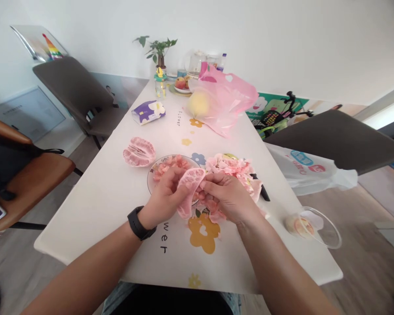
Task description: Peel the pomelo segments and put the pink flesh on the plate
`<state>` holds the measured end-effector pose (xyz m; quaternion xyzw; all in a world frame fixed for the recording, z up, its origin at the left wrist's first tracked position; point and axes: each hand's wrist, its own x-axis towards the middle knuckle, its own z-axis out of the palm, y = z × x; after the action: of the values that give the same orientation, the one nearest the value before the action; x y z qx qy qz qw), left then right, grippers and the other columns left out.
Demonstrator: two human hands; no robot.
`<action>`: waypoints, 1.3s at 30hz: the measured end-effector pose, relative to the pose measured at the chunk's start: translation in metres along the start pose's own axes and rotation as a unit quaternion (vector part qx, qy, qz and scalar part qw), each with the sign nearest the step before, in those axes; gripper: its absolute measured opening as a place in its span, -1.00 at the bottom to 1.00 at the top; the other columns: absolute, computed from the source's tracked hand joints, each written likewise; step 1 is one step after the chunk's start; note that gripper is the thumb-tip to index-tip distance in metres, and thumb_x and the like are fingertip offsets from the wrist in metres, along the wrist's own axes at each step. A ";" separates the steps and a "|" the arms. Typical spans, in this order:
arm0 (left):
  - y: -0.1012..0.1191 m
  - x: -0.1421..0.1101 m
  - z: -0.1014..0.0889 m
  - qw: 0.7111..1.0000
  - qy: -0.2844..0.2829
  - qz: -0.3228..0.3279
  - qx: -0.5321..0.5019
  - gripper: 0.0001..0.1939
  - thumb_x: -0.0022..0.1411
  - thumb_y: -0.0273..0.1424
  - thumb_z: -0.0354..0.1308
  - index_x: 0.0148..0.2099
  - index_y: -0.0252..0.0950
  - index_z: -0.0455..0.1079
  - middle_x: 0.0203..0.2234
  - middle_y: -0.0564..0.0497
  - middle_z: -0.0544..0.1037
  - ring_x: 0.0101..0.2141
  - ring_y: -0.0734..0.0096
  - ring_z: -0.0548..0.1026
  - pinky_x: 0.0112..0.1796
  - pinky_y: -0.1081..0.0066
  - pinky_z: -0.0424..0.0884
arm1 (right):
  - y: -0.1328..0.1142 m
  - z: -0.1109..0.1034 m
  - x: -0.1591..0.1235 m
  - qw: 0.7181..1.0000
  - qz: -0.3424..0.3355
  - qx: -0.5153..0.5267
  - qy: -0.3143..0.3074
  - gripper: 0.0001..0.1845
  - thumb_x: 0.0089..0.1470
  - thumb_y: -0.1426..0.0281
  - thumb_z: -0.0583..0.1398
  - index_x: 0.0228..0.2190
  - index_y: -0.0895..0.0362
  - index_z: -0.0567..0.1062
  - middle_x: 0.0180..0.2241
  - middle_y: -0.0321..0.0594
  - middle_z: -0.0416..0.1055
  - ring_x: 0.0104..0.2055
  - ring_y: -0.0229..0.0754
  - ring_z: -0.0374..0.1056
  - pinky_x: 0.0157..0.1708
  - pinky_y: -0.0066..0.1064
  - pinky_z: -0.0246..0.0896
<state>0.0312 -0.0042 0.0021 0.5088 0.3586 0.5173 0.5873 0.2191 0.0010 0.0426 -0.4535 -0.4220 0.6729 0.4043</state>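
A pink pomelo segment [188,203] rests in my left hand [167,194], whose fingers close around it above the plate. The fingertips of my right hand [229,192] are pinched together at the segment's right edge, against its pale membrane. Under my hands, a round plate [150,178] with a dark rim holds loose pink pomelo flesh [170,164]. A larger peeled pomelo piece [139,152] lies left of the plate. To the right is a heap of pink peel and membrane [231,166], partly hidden by my right hand. A dark handle [264,192] sticks out beside the heap.
Farther back are a purple tissue pack [148,112], a pink plastic bag [228,98] with a yellow round fruit, a fruit plate [182,85] and a potted plant [160,50]. A clear plastic cup [311,227] stands at the right edge. Chairs [82,96] flank the table.
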 end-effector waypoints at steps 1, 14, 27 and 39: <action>0.001 0.000 0.000 1.000 0.004 0.001 -0.002 -0.62 0.32 -0.07 0.35 0.00 -0.19 0.43 -0.16 -0.08 0.67 -0.23 0.24 0.63 -0.22 0.26 0.55 | 0.000 0.000 -0.001 1.000 -0.007 -0.015 0.003 -0.78 0.02 0.21 0.45 -0.39 0.11 0.67 -0.48 -0.25 0.59 -0.44 -0.22 0.50 -0.38 -0.37 0.42; 0.009 0.023 -0.035 0.976 0.209 0.028 -0.064 -0.67 0.29 -0.19 0.37 0.02 -0.19 0.46 -0.11 -0.04 0.61 -0.09 0.28 0.59 -0.03 0.27 0.50 | -0.008 0.019 0.053 0.754 -0.239 -0.608 0.066 -0.69 0.22 0.40 0.10 -0.54 0.08 0.48 -0.38 -0.14 0.50 -0.30 -0.08 0.38 -0.35 -0.26 0.10; 0.017 0.017 -0.026 0.983 0.140 -0.029 -0.113 -0.75 0.28 -0.24 0.33 -0.05 -0.18 0.45 -0.20 -0.01 0.61 -0.18 0.26 0.60 -0.11 0.24 0.52 | -0.012 0.033 0.040 0.886 -0.234 -0.398 0.033 -0.58 0.34 0.17 0.16 -0.53 0.05 0.48 -0.43 -0.26 0.46 -0.36 -0.16 0.34 -0.26 -0.27 0.23; 0.013 0.014 -0.026 0.991 0.092 -0.021 -0.099 -0.72 0.26 -0.20 0.40 -0.08 -0.19 0.48 -0.21 0.02 0.65 -0.20 0.33 0.61 -0.10 0.29 0.53 | -0.020 0.032 0.034 0.977 -0.097 -0.192 0.005 -0.75 0.16 0.15 0.30 -0.38 0.06 0.63 -0.46 -0.33 0.49 -0.44 -0.23 0.34 -0.37 -0.36 0.24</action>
<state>0.0068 0.0148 0.0102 0.3904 0.3684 0.5830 0.6099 0.1829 0.0320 0.0598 -0.4833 -0.5832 0.5346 0.3749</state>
